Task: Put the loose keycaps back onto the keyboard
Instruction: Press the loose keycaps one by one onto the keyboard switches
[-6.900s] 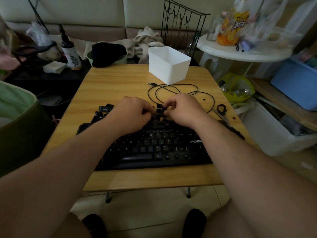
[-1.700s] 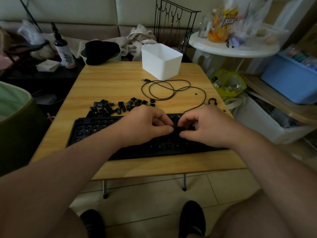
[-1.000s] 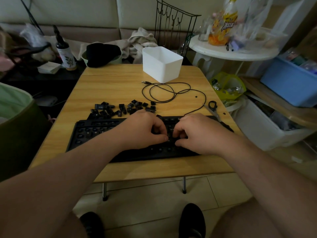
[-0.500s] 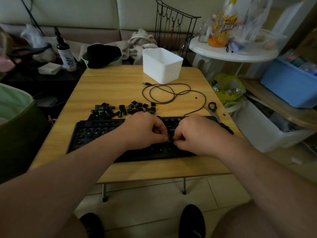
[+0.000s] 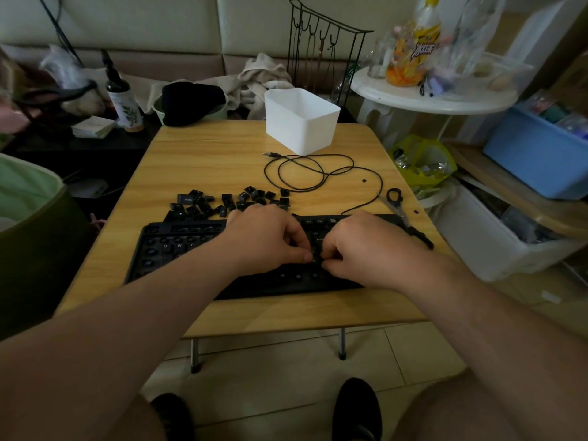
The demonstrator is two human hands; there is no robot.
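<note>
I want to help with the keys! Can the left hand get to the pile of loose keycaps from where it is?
Probably yes. The left hand sits on the keyboard, and the loose keycaps lie on the table just beyond the keyboard's far edge, with nothing between. Its fingers are busy pressing beside the right hand, though.

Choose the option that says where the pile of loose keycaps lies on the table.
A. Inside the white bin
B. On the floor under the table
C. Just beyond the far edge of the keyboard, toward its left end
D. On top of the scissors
C: the loose keycaps lie scattered on the bare table just past the far edge of the keyboard, well short of the white bin and left of the scissors.
</note>
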